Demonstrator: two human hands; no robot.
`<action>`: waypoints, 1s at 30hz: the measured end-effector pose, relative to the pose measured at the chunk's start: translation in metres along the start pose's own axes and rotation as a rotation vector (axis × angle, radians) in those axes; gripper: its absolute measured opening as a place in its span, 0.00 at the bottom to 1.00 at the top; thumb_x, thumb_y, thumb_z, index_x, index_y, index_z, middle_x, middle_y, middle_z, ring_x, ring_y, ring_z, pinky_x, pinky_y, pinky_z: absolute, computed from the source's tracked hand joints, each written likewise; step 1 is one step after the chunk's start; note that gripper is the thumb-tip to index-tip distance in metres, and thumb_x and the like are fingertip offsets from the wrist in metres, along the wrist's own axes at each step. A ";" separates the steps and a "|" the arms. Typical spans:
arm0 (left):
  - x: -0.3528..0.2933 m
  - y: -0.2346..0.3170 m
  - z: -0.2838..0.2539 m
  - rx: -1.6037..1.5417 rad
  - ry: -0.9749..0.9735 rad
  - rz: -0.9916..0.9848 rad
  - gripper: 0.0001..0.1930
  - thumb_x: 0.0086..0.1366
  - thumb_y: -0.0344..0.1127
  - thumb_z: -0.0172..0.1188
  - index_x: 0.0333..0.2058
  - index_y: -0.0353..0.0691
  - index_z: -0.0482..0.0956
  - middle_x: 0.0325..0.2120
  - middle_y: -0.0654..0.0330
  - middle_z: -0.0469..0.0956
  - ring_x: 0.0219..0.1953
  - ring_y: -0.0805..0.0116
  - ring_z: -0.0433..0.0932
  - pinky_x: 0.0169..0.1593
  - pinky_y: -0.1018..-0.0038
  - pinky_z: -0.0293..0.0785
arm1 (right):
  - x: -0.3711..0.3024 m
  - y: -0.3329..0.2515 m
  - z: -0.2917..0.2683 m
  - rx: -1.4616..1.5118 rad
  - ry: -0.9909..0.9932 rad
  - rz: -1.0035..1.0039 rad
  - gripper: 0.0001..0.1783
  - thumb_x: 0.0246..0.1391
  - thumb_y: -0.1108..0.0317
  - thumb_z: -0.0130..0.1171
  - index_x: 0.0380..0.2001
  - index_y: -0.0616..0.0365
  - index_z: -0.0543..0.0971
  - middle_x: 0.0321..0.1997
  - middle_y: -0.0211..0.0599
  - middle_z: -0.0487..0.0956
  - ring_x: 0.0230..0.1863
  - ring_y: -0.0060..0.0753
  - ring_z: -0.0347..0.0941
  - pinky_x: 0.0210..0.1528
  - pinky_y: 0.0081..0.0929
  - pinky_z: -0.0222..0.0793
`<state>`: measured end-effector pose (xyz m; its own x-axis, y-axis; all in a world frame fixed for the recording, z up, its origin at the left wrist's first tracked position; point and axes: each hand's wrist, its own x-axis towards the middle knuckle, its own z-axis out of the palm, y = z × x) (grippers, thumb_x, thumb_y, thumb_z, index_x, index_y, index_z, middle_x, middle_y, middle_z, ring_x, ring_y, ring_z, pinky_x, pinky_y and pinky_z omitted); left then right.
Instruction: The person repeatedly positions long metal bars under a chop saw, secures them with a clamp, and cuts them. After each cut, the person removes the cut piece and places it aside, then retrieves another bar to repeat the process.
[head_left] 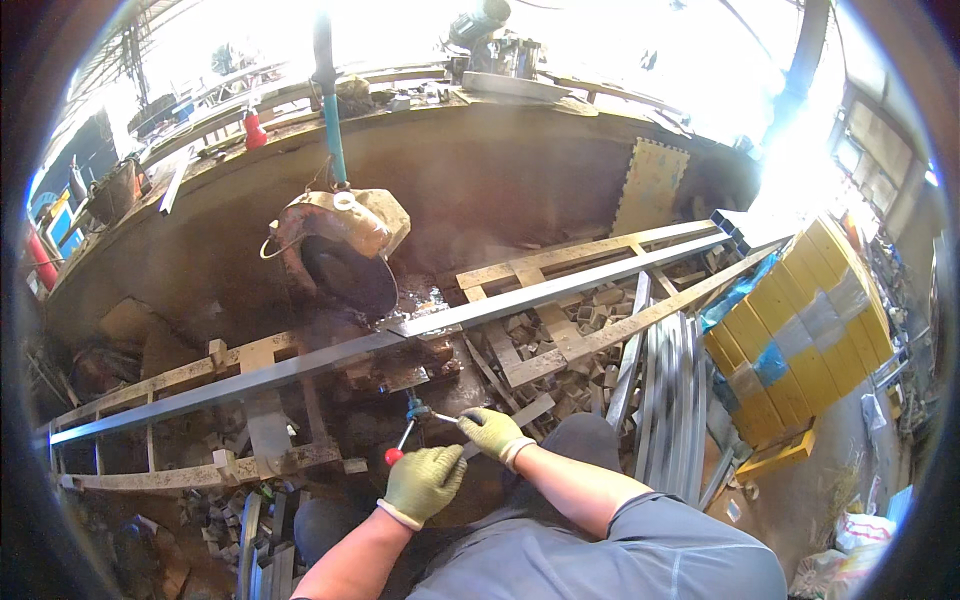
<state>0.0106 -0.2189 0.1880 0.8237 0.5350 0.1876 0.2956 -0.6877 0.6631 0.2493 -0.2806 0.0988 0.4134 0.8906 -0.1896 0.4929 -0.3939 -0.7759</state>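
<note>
Step in hand, as judged from the layout: tightening or releasing the vise crank that clamps a long grey steel bar (pixel 330 352) under the chop saw (pixel 335 255).

Position of parts: the bar lies diagonally across the saw's desk (pixel 250 355), running from the lower left up to the right; it passes just beneath the dark cutting disc, apparently touching the saw base. The crank handle (pixel 405 435) with its red knob (pixel 394 456) sits in front of the saw, between the person's two gloved hands.

Hand state: the left hand (pixel 422 482) is closed in a loose fist just beside the red knob, fingers curled together; whether it actually grips the knob cannot be told; the right hand (pixel 492 432) has its fingers pressed together around the thin spindle (pixel 443 417) of the crank, pinching it near the blue fitting (pixel 418 410).

Recommended practice: steady the spindle with the right hand while the left turns the knob; keep both wrists below the line of the bar and well apart from the disc; confirm that the bar rests flat on the wooden support rails (pixel 560 262) along its whole run, since a long overhang may lift the clamped end; clear the loose offcuts (pixel 585 375) near the base only with the saw at rest.
</note>
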 end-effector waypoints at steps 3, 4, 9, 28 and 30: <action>0.022 -0.004 -0.017 0.309 0.404 0.082 0.14 0.73 0.47 0.68 0.48 0.44 0.89 0.38 0.50 0.90 0.41 0.39 0.88 0.51 0.46 0.85 | 0.012 0.011 0.009 -0.022 0.025 0.042 0.26 0.73 0.46 0.66 0.60 0.55 0.89 0.57 0.51 0.91 0.60 0.53 0.88 0.64 0.42 0.80; 0.027 -0.027 -0.010 0.508 0.507 0.026 0.16 0.75 0.50 0.66 0.47 0.43 0.89 0.37 0.50 0.90 0.41 0.39 0.89 0.51 0.44 0.85 | 0.017 0.009 0.010 -0.016 0.012 0.047 0.25 0.73 0.47 0.66 0.60 0.55 0.90 0.56 0.51 0.91 0.60 0.53 0.88 0.64 0.42 0.80; 0.040 -0.054 -0.005 0.287 -0.158 -0.616 0.20 0.77 0.54 0.63 0.47 0.43 0.91 0.47 0.42 0.91 0.52 0.36 0.90 0.57 0.43 0.84 | 0.025 0.019 0.001 -0.187 0.065 0.027 0.22 0.72 0.48 0.67 0.53 0.55 0.92 0.52 0.54 0.91 0.57 0.58 0.88 0.60 0.45 0.82; 0.055 -0.208 -0.092 -1.251 0.843 -0.951 0.25 0.80 0.58 0.68 0.58 0.40 0.84 0.45 0.60 0.90 0.32 0.67 0.87 0.30 0.69 0.76 | -0.052 -0.011 0.031 0.170 -0.311 0.029 0.33 0.72 0.53 0.73 0.74 0.55 0.81 0.63 0.48 0.89 0.65 0.35 0.86 0.70 0.32 0.75; 0.066 -0.208 -0.101 -1.246 0.861 -0.997 0.24 0.80 0.57 0.69 0.56 0.40 0.85 0.43 0.59 0.90 0.30 0.67 0.87 0.28 0.70 0.75 | -0.057 -0.018 0.028 0.119 -0.292 -0.024 0.27 0.74 0.57 0.71 0.70 0.53 0.84 0.61 0.47 0.90 0.63 0.34 0.87 0.69 0.32 0.77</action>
<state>-0.0456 0.0091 0.1356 0.0110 0.8265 -0.5629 -0.3613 0.5282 0.7684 0.1951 -0.3178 0.1067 0.1569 0.9336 -0.3221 0.3993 -0.3583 -0.8439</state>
